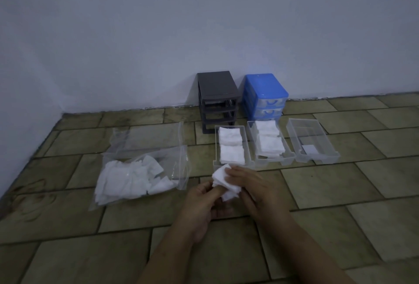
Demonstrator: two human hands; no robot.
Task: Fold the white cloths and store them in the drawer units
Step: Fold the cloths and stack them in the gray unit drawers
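Leftmost, well to the left of the dark grey plastic drawer frame (pixel 217 100) and nearer the camera, a clear plastic zip bag (pixel 145 161) lies flat on the tiled floor (pixel 74 227) with a heap of loose white cloths (pixel 131 181) inside it. Nearer the camera than the frame, the left hand (pixel 199 206) and the right hand (pixel 254 190) meet over the floor, both pinching 1 crumpled white cloth (pixel 224 181) between curled fingers. Directly in front of the frame sits a clear plastic drawer (pixel 217 145) holding 2 stacks of folded white cloths (pixel 231 147). Right of the frame, touching or nearly so, stands a blue plastic drawer unit (pixel 264 93) against the wall, with 2 drawers in place. In front of that unit is a second clear drawer (pixel 251 138) with folded white cloths (pixel 269 141), and right of it a third clear drawer (pixel 313 141) holding only a small pale slip.
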